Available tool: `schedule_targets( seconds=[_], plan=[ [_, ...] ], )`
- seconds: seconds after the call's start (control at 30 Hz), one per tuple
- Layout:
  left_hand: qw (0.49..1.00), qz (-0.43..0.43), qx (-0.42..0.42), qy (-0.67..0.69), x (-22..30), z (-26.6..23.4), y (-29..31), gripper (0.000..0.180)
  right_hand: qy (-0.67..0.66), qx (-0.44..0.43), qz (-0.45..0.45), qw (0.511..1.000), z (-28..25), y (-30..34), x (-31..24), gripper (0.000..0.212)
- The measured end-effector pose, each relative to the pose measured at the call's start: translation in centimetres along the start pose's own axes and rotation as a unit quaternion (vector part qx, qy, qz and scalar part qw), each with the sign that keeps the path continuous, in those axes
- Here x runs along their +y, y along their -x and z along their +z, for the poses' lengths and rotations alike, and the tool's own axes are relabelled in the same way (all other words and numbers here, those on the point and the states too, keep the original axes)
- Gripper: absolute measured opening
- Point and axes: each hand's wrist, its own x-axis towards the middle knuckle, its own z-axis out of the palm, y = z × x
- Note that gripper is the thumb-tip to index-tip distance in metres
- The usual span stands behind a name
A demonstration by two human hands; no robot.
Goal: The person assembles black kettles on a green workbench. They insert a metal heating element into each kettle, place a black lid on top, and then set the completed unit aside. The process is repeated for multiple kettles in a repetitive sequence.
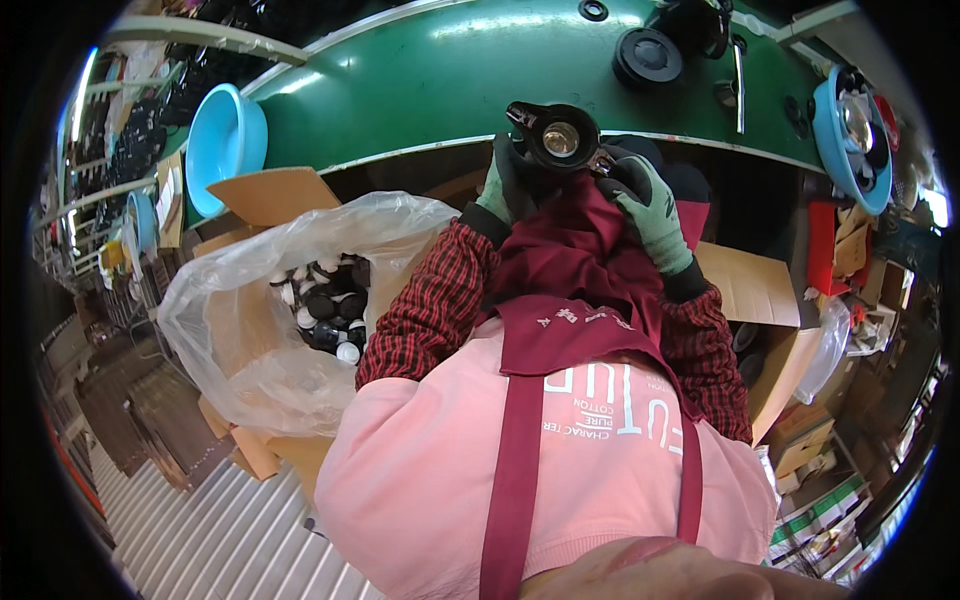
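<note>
A glossy black jug [547, 127] with a spout at its upper left is held over my lap, at the near edge of the green workbench. Its round opening faces up and shows a shiny metallic inside. My left hand [506, 182], in a green glove with dark fingers, grips the jug's left side. On the other side, my right hand [645, 205], gloved alike, has its fingers bent closed against the jug. A small shiny bit shows at those fingertips, too small to name. The undersides of the jug and the fingers there are hidden.
On the green workbench [380, 105] lie a black round lid-like part [647, 58], a black ring [593, 10] and a metal strip [740, 88]. Blue basins stand left [227, 140] and right [868, 190]. Beside my left arm, a plastic-lined carton [240, 330] holds several black and white parts.
</note>
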Motion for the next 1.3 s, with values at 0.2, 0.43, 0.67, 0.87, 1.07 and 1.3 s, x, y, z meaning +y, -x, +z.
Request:
schedule_targets(
  seconds=[0.2, 0.43, 0.67, 0.87, 1.07, 1.3],
  plan=[
    [0.734, 0.435, 0.343, -0.394, -0.2, -2.6, 0.0, 0.067, 0.023, 0.066, -0.015, 0.997, 3.0, -3.0, 4.2, 0.041],
    [0.347, 0.5, 0.089, -0.789, 9.7, 1.0, -0.4, 0.077, 0.078, 0.011, 0.041, 0.996, 2.1, -9.8, 3.2, 0.04],
    [0.285, 0.487, -0.026, -0.825, 12.0, 1.6, -5.7, 0.067, 0.29, 0.115, -0.164, 0.936, 4.2, -12.1, -2.9, 0.052],
    [0.317, 0.575, 0.111, -0.746, 8.2, 0.0, -8.1, 0.046, 0.41, 0.171, -0.18, 0.878, 8.9, -14.2, -0.7, 0.06],
    [0.386, 0.59, 0.078, -0.705, 6.4, -0.5, -9.7, 0.044, 0.378, 0.192, -0.249, 0.871, 7.6, -14.4, 1.2, 0.061],
    [0.41, 0.597, 0.032, -0.689, 6.7, 0.3, -8.9, 0.032, 0.353, 0.168, -0.218, 0.894, 7.1, -14.1, -0.2, 0.042]
  ],
)
